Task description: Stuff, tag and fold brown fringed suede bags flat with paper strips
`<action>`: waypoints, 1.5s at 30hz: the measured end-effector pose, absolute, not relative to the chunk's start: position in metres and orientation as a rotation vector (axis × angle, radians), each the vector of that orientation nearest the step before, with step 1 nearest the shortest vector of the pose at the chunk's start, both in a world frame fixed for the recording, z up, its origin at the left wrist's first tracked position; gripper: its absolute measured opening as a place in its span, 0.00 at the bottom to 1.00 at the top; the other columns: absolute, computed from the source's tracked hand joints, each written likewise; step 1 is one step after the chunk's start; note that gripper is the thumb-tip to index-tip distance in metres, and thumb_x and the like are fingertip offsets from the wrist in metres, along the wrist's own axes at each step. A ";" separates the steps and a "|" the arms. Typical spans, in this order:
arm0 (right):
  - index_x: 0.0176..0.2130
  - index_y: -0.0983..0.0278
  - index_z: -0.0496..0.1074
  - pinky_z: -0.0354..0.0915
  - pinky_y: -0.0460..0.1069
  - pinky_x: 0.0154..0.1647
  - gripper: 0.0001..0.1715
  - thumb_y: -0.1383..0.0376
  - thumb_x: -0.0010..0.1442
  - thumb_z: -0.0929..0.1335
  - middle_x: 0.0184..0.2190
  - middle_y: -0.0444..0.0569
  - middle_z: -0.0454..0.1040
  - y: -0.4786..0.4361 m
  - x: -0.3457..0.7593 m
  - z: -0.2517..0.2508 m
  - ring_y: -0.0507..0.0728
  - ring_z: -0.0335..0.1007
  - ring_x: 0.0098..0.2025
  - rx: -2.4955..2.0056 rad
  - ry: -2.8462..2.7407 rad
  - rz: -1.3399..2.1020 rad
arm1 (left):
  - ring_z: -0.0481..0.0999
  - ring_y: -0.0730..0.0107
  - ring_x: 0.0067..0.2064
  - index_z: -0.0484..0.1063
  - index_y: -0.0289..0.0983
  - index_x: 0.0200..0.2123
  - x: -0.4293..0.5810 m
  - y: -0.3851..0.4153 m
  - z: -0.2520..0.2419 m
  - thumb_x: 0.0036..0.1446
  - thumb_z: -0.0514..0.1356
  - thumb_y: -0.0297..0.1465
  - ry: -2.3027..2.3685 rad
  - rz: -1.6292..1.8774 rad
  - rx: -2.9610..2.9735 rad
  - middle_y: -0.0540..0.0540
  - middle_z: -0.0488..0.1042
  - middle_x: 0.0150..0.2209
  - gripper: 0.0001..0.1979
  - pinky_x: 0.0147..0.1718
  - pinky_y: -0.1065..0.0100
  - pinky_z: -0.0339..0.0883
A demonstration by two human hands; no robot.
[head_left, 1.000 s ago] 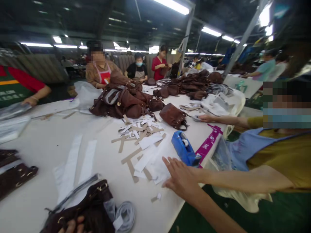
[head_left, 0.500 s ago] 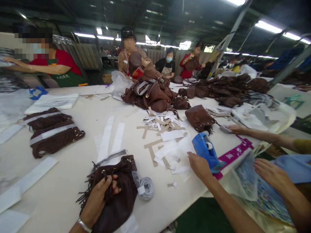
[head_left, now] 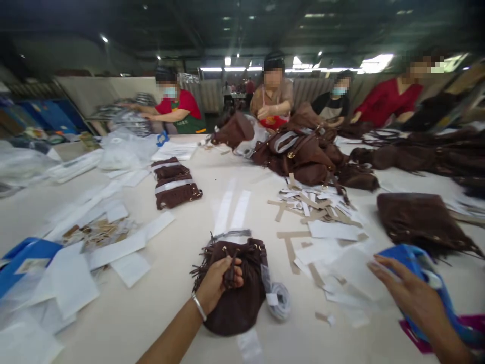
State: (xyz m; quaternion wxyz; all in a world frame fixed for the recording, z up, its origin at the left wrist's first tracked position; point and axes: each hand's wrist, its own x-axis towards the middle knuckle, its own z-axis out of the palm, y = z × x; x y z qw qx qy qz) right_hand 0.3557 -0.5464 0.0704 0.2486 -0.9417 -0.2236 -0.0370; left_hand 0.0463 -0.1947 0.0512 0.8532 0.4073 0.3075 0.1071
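Brown suede drawstring pouch bag [head_left: 237, 288] lies near centre on the white worktable [head_left: 159, 323], the left hand [head_left: 217, 282] closed on its gathered top, apparently to steady it. Further right, the right hand [head_left: 411, 296] rests spread-fingered, holding nothing, against the blue tape dispenser [head_left: 424, 273], beside scattered white paper strips [head_left: 333, 253].

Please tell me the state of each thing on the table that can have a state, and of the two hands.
left hand: shut on brown fringed bag
brown fringed bag: lying on the table, drawstring top gathered
right hand: open, fingers spread, against blue tape dispenser
blue tape dispenser: resting on the table edge, partly hidden by the hand
wrapped bags: stacked, banded with white strips
bag pile: heaped, unsorted
paper strips: scattered loose
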 end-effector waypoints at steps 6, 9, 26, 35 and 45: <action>0.39 0.56 0.73 0.63 0.57 0.35 0.23 0.44 0.53 0.66 0.35 0.59 0.77 -0.491 0.338 0.111 0.63 0.73 0.33 -2.429 -0.365 -0.011 | 0.78 0.67 0.32 0.69 0.30 0.44 0.042 -0.187 0.060 0.60 0.59 0.39 0.691 0.135 0.781 0.37 0.78 0.36 0.17 0.34 0.65 0.74; 0.47 0.60 0.69 0.66 0.55 0.34 0.31 0.45 0.49 0.69 0.35 0.53 0.78 -0.442 0.290 0.120 0.63 0.74 0.33 -2.070 -0.312 0.282 | 0.79 0.66 0.33 0.68 0.31 0.42 0.038 -0.185 0.069 0.59 0.60 0.38 0.699 0.121 0.798 0.35 0.78 0.38 0.15 0.35 0.64 0.74; 0.42 0.62 0.66 0.65 0.48 0.30 0.16 0.57 0.55 0.67 0.29 0.44 0.74 -0.315 0.128 0.054 0.56 0.70 0.29 -1.457 -0.138 1.050 | 0.65 0.75 0.14 0.68 0.35 0.37 0.038 -0.165 0.081 0.53 0.61 0.42 0.892 -0.011 1.225 0.54 0.67 0.15 0.16 0.16 0.74 0.61; 0.50 0.63 0.67 0.68 0.48 0.31 0.29 0.56 0.51 0.72 0.42 0.51 0.77 -0.300 0.104 0.068 0.58 0.75 0.36 -1.056 0.051 1.177 | 0.73 0.64 0.27 0.70 0.41 0.47 0.017 -0.166 0.091 0.54 0.60 0.38 1.001 0.144 2.092 0.52 0.71 0.22 0.18 0.28 0.67 0.58; 0.40 0.65 0.72 0.61 0.43 0.28 0.17 0.63 0.49 0.71 0.29 0.44 0.75 -0.307 0.136 0.067 0.52 0.69 0.29 -1.139 -0.162 1.530 | 0.73 0.56 0.44 0.70 0.39 0.48 0.015 -0.154 0.087 0.48 0.64 0.46 0.967 0.073 2.080 0.43 0.74 0.44 0.26 0.43 0.63 0.63</action>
